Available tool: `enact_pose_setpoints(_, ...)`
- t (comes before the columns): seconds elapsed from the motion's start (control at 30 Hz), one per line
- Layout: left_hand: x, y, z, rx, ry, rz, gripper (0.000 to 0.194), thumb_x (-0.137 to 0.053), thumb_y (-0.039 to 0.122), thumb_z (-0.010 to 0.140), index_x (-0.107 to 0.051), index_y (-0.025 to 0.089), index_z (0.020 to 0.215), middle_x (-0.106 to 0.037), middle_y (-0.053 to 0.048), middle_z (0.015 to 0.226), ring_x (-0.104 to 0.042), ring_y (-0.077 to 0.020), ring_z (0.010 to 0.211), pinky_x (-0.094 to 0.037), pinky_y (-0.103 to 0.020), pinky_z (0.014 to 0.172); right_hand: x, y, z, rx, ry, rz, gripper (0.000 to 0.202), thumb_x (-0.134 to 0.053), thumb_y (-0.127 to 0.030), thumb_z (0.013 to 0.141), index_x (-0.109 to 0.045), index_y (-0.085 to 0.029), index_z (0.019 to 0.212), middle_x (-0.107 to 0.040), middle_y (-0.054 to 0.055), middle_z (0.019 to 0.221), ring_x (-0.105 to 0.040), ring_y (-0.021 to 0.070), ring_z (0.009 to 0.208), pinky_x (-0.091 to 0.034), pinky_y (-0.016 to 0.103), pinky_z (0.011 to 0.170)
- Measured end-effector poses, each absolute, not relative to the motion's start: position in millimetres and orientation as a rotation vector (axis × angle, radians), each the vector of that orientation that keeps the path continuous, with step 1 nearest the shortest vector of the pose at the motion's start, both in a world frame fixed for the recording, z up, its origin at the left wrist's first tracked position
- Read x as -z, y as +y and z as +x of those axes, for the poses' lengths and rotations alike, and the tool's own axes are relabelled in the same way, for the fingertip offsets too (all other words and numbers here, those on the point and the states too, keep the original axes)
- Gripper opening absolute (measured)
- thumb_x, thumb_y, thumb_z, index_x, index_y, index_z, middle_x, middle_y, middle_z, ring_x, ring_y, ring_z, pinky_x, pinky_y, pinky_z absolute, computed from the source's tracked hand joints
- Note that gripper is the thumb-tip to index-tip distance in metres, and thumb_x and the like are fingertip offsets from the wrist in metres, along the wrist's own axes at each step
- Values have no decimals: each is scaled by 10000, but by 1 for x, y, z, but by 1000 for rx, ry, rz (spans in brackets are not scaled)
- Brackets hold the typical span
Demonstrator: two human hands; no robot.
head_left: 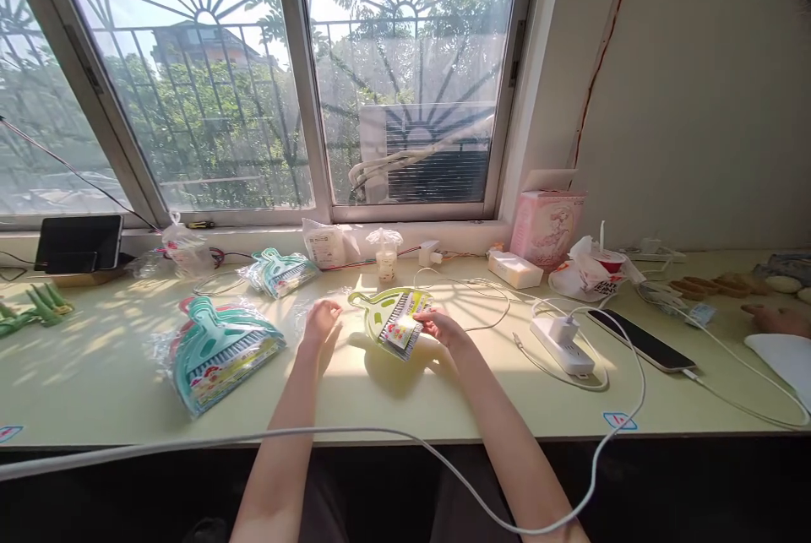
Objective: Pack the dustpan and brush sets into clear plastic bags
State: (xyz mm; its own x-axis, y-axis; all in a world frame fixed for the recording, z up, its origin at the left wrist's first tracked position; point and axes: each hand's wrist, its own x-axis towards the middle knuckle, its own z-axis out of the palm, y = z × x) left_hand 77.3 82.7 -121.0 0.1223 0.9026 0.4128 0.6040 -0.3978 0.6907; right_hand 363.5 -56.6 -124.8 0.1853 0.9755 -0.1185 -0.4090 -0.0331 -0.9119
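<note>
Fingers point(426, 321) of the right hand point(445, 329) grip the green dustpan set point(378, 312) by its brush side, apparently to hold it steady above the tabletop point(393, 423), while the left hand point(322, 322) curls near its handle point(358, 298), its grip unclear.

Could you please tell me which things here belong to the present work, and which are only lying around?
Seem to belong to the work:
- green dustpan-and-brush set, in the right hand
- larger wrapped stack
- smaller wrapped stack

Seem to be just lying about:
- phone
- power strip
- tablet
- pink box
</note>
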Motion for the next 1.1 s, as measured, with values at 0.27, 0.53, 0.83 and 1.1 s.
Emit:
enact_pose_setpoints(0.27, 112, 71, 92, -1096, 1631, 2291, 271, -544, 246, 986, -808, 188, 1012, -798, -180, 1118, -747, -344, 1076, -553, -436, 1007, 119, -59, 351, -1264, -822, -1136, 238, -846, -98, 575, -729, -233, 732, -802, 109, 813, -765, 275, 756, -648, 403, 725)
enact_pose_setpoints(0.53, 107, 51, 110, -1141, 1412, 2439, 322, -480, 237, 1028, -800, 204, 1044, -756, -169, 1129, -713, -341, 1087, -552, -417, 959, 124, -58, 346, -1175, -850, -1056, 198, -855, -147, 636, -757, -224, 790, -803, 99, 847, -764, 259, 794, -632, 407, 809)
enact_pose_setpoints(0.83, 101, 32, 137, -1217, 978, 2360, 182, -652, 311, 953, -823, 250, 954, -721, -103, 1057, -686, -240, 844, -576, -378, 855, 128, -49, 329, -1193, -915, -1013, 271, -912, -220, 590, -775, -176, 820, -821, 71, 830, -770, 243, 752, -638, 371, 760)
enact_pose_setpoints(1.1, 90, 12, 142, -1552, 1058, 2176, 317, -764, 380, 917, -757, 246, 1204, -640, -157, 1414, -557, -387, 1370, -395, -545, 1213, 129, -53, 323, -1126, -774, -899, 319, -924, -250, 608, -766, -210, 882, -832, 68, 904, -795, 303, 923, -647, 434, 870)
